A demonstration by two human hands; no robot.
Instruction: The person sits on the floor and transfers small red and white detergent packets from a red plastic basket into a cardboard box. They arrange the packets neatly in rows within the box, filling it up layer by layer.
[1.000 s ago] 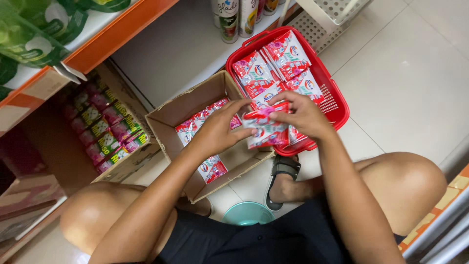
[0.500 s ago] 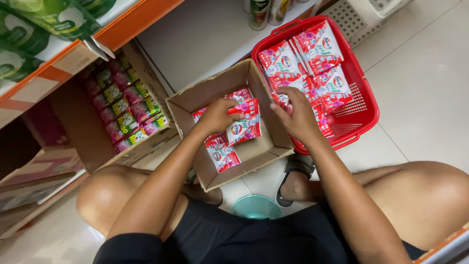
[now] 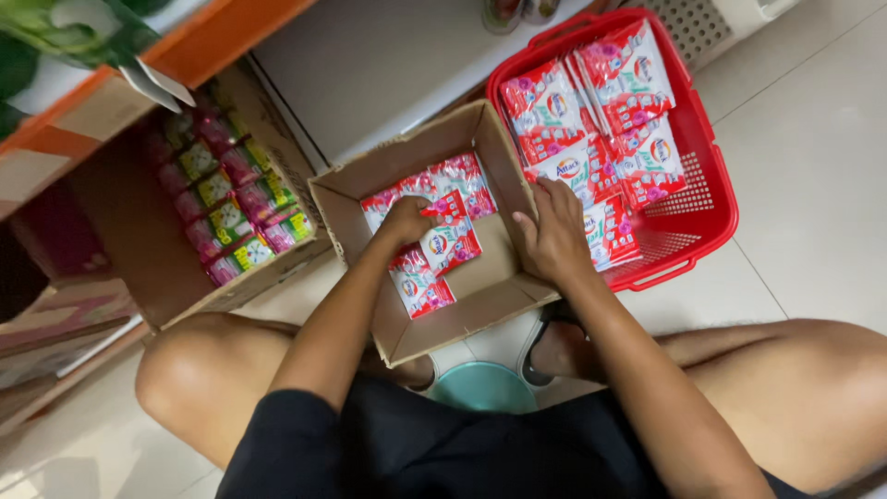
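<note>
Head view, looking down at a tiled floor (image 3: 813,185). Biggest item: orange-edged shelf unit (image 3: 212,42) top left, a green leafy package on top of it. Under it a large open brown carton (image 3: 139,249) on its side, filled with rows of small green, pink and yellow sachets (image 3: 226,208). Right: red plastic basket (image 3: 702,231), about two-thirds full of flat red-and-white packets (image 3: 591,111) with pink flower print, stacked overlapping; its near right corner shows bare mesh. Centre: open cardboard box (image 3: 480,305), flaps up, touching the basket's left side. Inside it a row of the same red-and-white sachets (image 3: 443,249) runs diagonally from back to front left; the right part of the box floor is bare. Left hand (image 3: 407,220) is inside the box, fingers curled down, pressing on the sachets in the row. Right hand (image 3: 554,236) rests over the box's right wall, fingers spread, tips touching packets at the basket edge; whether it pinches one, cannot tell. Teal round stool (image 3: 480,386) between the knees.
</note>
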